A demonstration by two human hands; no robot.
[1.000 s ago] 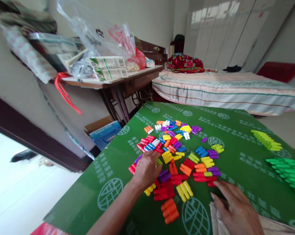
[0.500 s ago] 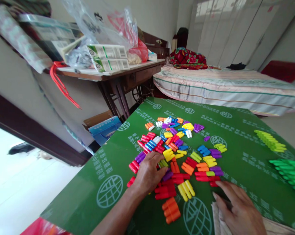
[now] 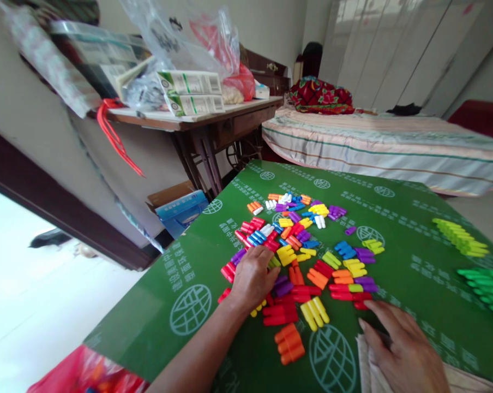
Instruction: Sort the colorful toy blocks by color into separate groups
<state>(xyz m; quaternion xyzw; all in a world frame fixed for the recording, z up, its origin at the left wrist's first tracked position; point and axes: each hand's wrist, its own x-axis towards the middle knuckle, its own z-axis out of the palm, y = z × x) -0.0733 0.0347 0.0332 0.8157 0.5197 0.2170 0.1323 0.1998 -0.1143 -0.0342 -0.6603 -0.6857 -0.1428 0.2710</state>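
Observation:
A green printed board (image 3: pixel 397 229) carries a spread of small coloured plastic pegs (image 3: pixel 307 245), joined in short clusters of red, yellow, orange, purple, blue and white. My left hand (image 3: pixel 252 275) lies palm down on the left side of the pile, fingers curled over some pegs; what it grips is hidden. My right hand (image 3: pixel 397 349) rests at the board's near right with fingers stretched flat, on a pale cloth (image 3: pixel 365 365), fingertips close to a red cluster (image 3: pixel 344 296). An orange cluster (image 3: pixel 288 344) lies nearest me.
Rows of light green pegs (image 3: pixel 459 237) and darker green pegs (image 3: pixel 486 286) sit at the board's right. A wooden side table (image 3: pixel 214 123) with boxes and plastic bags stands to the left, a bed (image 3: pixel 385 147) behind. A red bag (image 3: pixel 78 376) is at the lower left.
My left hand has shifted slightly over the left side of the pile. The view has tilted a little. My right hand has hardly moved.

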